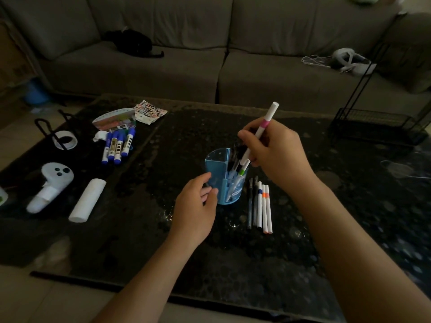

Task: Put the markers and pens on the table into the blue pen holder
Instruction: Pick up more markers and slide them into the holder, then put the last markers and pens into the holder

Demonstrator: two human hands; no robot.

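The blue pen holder (218,167) stands in the middle of the dark table (233,252) with several pens inside it. My left hand (196,210) grips the holder's lower left side. My right hand (275,150) is above and right of the holder, holding a white marker with a pink band (268,120) tilted with its lower end down in the holder. Several white markers and dark pens (261,205) lie side by side just right of the holder. Several blue-capped whiteboard markers (117,145) lie at the left rear.
A white controller (50,185) and a white roll (87,200) lie at the left. Sticker sheets (130,116), a tape ring (65,141) and a black wire rack (377,127) are further back. A grey sofa (210,54) lies behind the table.
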